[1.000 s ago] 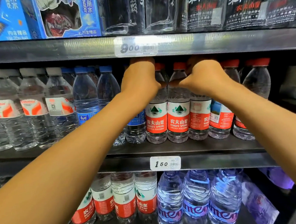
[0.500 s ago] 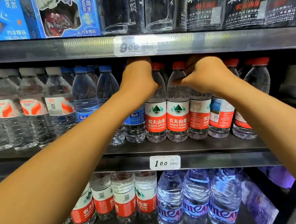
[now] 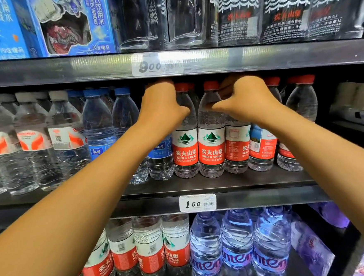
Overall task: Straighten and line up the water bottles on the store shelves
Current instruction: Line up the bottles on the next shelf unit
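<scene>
On the middle shelf (image 3: pixel 201 185) stands a row of small water bottles. My left hand (image 3: pixel 164 109) grips the top of a blue-labelled bottle (image 3: pixel 159 152), hiding its cap. My right hand (image 3: pixel 246 101) grips the neck of a red-labelled bottle (image 3: pixel 237 144) whose label is turned sideways. Between the hands two red-capped bottles (image 3: pixel 211 148) face forward, upright and touching. Right of my right arm, two more red-capped bottles (image 3: pixel 261 147) stand with labels turned away, one (image 3: pixel 301 101) set apart.
White-capped bottles (image 3: pixel 33 144) and blue-capped bottles (image 3: pixel 98 130) fill the shelf's left part. Tall clear bottles (image 3: pixel 239 15) and blue boxes (image 3: pixel 69 22) stand on the shelf above, close over my hands. Larger bottles (image 3: pixel 238 241) fill the shelf below. Price tags (image 3: pixel 197 202) hang on the edges.
My thumbs, which met in front of the red-capped bottles, have drawn apart. Both hands stay at the bottle tops. The bottles stand about where they were.
</scene>
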Available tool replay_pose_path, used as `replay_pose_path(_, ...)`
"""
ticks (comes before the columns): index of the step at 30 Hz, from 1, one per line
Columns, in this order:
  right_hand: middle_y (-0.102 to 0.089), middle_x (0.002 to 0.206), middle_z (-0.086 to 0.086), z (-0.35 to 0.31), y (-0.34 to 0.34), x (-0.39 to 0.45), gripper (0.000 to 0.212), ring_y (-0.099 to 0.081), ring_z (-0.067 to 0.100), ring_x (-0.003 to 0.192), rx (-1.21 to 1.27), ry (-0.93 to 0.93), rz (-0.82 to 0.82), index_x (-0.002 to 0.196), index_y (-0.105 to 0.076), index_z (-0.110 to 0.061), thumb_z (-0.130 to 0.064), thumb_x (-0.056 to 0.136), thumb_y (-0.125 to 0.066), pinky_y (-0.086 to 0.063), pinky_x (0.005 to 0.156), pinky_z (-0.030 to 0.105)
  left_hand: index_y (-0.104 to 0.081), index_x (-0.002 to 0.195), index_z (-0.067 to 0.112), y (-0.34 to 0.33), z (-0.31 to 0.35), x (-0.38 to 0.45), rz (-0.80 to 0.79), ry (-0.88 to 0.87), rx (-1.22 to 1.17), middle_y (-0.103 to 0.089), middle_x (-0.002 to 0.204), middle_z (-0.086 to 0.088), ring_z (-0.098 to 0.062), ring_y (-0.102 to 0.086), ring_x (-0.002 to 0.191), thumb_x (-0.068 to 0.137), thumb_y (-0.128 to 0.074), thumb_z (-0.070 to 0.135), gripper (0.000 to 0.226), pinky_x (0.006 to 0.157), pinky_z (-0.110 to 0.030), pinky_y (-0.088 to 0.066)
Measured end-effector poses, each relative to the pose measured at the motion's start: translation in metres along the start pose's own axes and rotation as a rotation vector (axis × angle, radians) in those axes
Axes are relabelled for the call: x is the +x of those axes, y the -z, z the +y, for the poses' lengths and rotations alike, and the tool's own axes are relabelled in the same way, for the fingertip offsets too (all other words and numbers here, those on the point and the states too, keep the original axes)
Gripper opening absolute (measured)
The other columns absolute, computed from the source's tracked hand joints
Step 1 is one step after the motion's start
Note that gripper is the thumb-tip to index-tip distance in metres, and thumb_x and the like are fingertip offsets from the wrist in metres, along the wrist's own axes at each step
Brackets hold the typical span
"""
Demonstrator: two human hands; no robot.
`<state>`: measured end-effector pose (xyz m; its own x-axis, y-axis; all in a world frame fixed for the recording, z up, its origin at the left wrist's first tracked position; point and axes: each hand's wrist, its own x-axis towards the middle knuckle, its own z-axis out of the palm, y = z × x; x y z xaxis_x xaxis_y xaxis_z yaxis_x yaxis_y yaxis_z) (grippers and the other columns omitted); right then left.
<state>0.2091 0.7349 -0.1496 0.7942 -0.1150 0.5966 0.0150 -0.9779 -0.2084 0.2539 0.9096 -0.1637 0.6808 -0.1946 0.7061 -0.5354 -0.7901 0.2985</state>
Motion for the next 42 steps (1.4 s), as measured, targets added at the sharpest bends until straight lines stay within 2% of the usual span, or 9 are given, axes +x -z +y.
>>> replay_pose_path(2,-0.056,0.056,0.003,0.007,0.006,-0.009,0.039,-0.047,0.015,0.056,0.099,0.012,0.078,0.060,-0.059,-0.011,-0.040,0.080,-0.076,-0.036,0.051,0.025,-0.045,0.060,0.006,0.000,-0.001,-0.008,0.076,0.011,-0.013,-0.049,0.057,-0.009,-0.020,-0.041,0.052,0.077,-0.071,0.028,0.038,0.045,-0.030,-0.025)
replay_pose_path(6,-0.075,0.096,-0.004,0.023,0.014,-0.031,0.031,-0.067,0.007,0.090,0.318,-0.017,0.174,0.102,-0.075,-0.013,-0.029,0.076,-0.081,-0.055,0.086,0.026,-0.058,0.083,0.011,-0.005,-0.001,-0.023,0.154,-0.058,-0.095,-0.061,0.079,-0.008,-0.030,-0.059,0.077,0.080,-0.064,0.036,0.025,0.064,-0.039,-0.048)
replay_pose_path(13,-0.073,0.091,-0.007,0.078,0.029,-0.054,0.031,-0.063,-0.007,0.079,0.286,-0.117,0.305,0.105,-0.073,-0.015,-0.028,0.078,-0.080,-0.044,0.070,0.002,-0.067,0.102,0.009,-0.026,0.034,-0.033,0.122,-0.202,-0.298,-0.070,0.093,-0.005,-0.025,-0.064,0.089,0.080,-0.070,0.030,0.030,0.080,-0.042,-0.053)
replay_pose_path(18,-0.075,0.098,0.004,0.109,0.036,-0.048,0.035,-0.069,0.015,0.092,0.192,-0.122,0.312,0.105,-0.072,-0.010,-0.029,0.076,-0.080,-0.052,0.083,0.025,-0.066,0.104,0.009,-0.040,0.068,-0.025,0.119,-0.232,-0.196,-0.069,0.096,-0.009,-0.029,-0.062,0.096,0.083,-0.068,0.030,0.030,0.081,-0.043,-0.051)
replay_pose_path(21,-0.074,0.093,0.010,0.117,0.033,-0.037,0.030,-0.068,0.024,0.090,0.124,-0.086,0.279,0.093,-0.073,-0.007,-0.031,0.076,-0.077,-0.054,0.078,0.034,-0.056,0.078,0.010,-0.048,0.089,-0.014,0.133,-0.198,-0.107,-0.058,0.077,-0.010,-0.035,-0.056,0.083,0.083,-0.066,0.031,0.023,0.065,-0.040,-0.044)
replay_pose_path(24,-0.059,0.069,0.010,0.118,0.026,-0.026,0.031,-0.053,0.025,0.062,0.032,-0.071,0.269,0.068,-0.058,-0.009,-0.035,0.075,-0.074,-0.034,0.051,0.027,-0.030,0.059,0.015,-0.053,0.108,-0.003,0.085,-0.105,-0.029,-0.034,0.060,-0.003,-0.030,-0.041,0.064,0.080,-0.067,0.027,0.044,0.050,-0.033,-0.022)
replay_pose_path(28,-0.034,0.055,0.000,0.114,0.020,-0.018,0.048,-0.030,0.018,0.049,-0.024,0.006,0.271,0.054,-0.034,-0.016,-0.034,0.077,-0.072,-0.021,0.047,0.025,-0.031,0.056,0.012,-0.059,0.124,0.006,0.029,-0.028,0.038,-0.031,0.057,-0.004,-0.031,-0.039,0.066,0.078,-0.061,0.016,0.038,0.057,-0.033,-0.027)
replay_pose_path(32,-0.043,0.069,0.007,0.114,0.010,-0.009,0.031,-0.041,0.028,0.065,-0.054,0.024,0.223,0.067,-0.044,-0.015,-0.031,0.081,-0.068,-0.033,0.060,0.029,-0.033,0.055,0.014,-0.063,0.132,0.008,-0.046,0.002,0.113,-0.033,0.058,-0.003,-0.028,-0.039,0.066,0.081,-0.060,0.011,0.037,0.059,-0.033,-0.029)
replay_pose_path(42,-0.058,0.072,0.010,0.122,0.023,0.008,0.041,-0.051,0.027,0.067,-0.057,-0.020,-0.021,0.068,-0.060,-0.010,-0.048,0.083,-0.067,-0.030,0.050,0.028,-0.030,0.054,0.020,-0.061,0.130,0.011,-0.029,-0.012,0.160,-0.032,0.055,-0.002,-0.028,-0.037,0.060,0.081,-0.067,0.018,0.046,0.059,-0.035,-0.034)
